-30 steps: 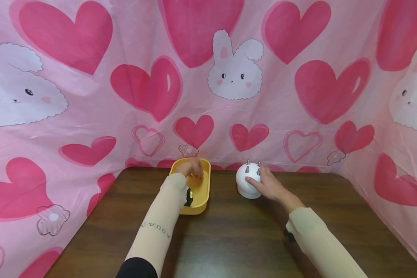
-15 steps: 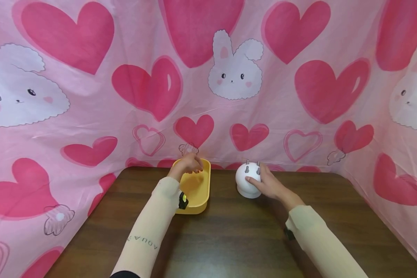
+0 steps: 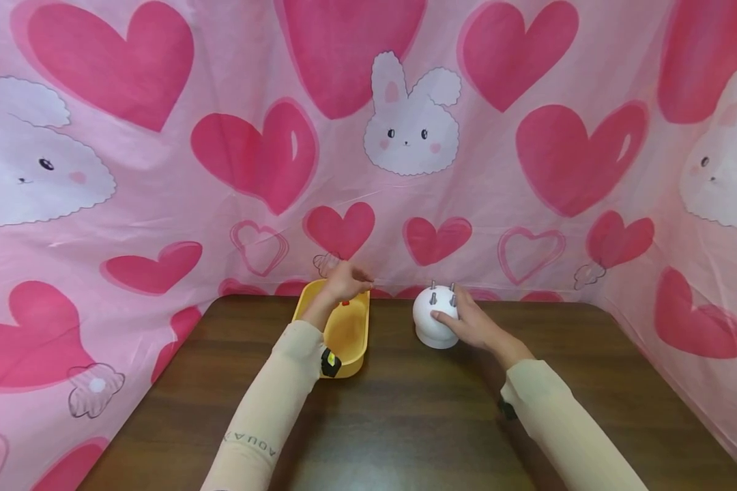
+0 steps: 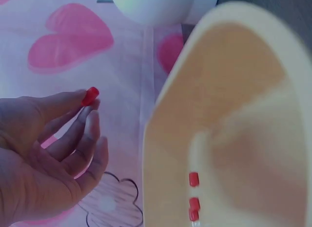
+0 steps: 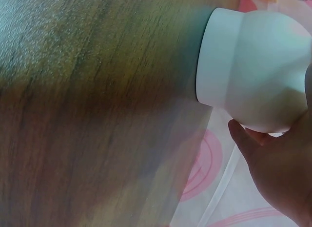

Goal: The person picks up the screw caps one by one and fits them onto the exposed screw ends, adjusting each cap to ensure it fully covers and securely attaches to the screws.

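Between thumb and fingertips, my left hand [image 3: 347,279] pinches a small red cylindrical cap [image 4: 90,96], above the far end of a yellow tray [image 3: 351,331]. Other red caps [image 4: 194,179] lie inside the tray along its side in the left wrist view. To the right, a white ball-shaped stand [image 3: 428,322] sits upright on its round base, with several grey metal pegs [image 3: 432,299] sticking up from its top. My right hand [image 3: 480,326] holds this stand from its right side, thumb across the front; the other fingers are mostly hidden behind it.
A dark wooden table [image 3: 405,423] carries the tray and the stand near its back edge. Directly behind it hangs a pink cloth [image 3: 405,204] with hearts and rabbits, which also runs along both sides.
My left hand has risen from inside the tray and shifted right toward its far rim, a red cap in its fingertips. My right hand keeps its hold on the white stand.
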A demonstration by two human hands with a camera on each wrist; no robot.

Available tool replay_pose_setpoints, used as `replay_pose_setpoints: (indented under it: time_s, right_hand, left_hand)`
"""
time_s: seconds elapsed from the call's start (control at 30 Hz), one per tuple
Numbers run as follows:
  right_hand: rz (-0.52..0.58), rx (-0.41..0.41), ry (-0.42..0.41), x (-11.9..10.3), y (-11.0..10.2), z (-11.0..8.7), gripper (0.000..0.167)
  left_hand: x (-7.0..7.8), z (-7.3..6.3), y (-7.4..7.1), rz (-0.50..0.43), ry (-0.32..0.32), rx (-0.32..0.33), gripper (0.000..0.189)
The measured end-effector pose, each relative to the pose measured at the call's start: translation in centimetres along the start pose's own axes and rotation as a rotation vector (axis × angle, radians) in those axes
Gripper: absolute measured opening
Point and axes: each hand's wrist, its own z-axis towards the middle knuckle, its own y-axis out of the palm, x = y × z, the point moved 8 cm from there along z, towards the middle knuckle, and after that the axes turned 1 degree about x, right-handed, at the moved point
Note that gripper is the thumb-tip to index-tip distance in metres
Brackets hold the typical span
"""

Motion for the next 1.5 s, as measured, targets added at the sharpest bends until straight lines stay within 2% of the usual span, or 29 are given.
replay_pose_setpoints:
  time_s: [0.1, 0.33, 0.57, 0.83, 1.1, 1.37, 1.5]
  right_hand:
    - [0.002, 0.000, -0.004, -0.1, 0.0, -0.1, 0.101]
    - [0.004, 0.012, -0.022, -0.5, -0.4, -0.2, 0.100]
    - [-0.086, -0.010, 0.013, -0.4, -0.4, -0.2, 0.104]
    - [-0.140, 0.044, -0.001, -1.1, -0.6, -0.6, 0.094]
    - [-0.125, 0.054, 0.010, -1.1, -0.4, -0.8, 0.091]
    - [-0.115, 0.052, -0.002, -1.1, -0.3, -0.7, 0.090]
    - [-0.119, 0.056, -0.002, -1.0, -0.3, -0.6, 0.089]
  left_hand:
    - [0.9, 0.0, 0.3, -0.014, 0.021, 0.028, 0.019]
    - [2.6, 0.3, 1.5, -0.113, 0.087, 0.056, 0.016]
    - [4.1, 0.5, 2.4, -0.102, 0.133, 0.071, 0.017]
    - [6.0, 0.6, 3.4, -0.173, 0.153, 0.100, 0.018]
    - [7.9, 0.9, 4.9, -0.133, 0.196, 0.143, 0.018]
    - [8.8, 1.2, 6.4, -0.088, 0.245, 0.182, 0.017]
    - [9.1, 1.3, 7.0, -0.101, 0.262, 0.174, 0.016]
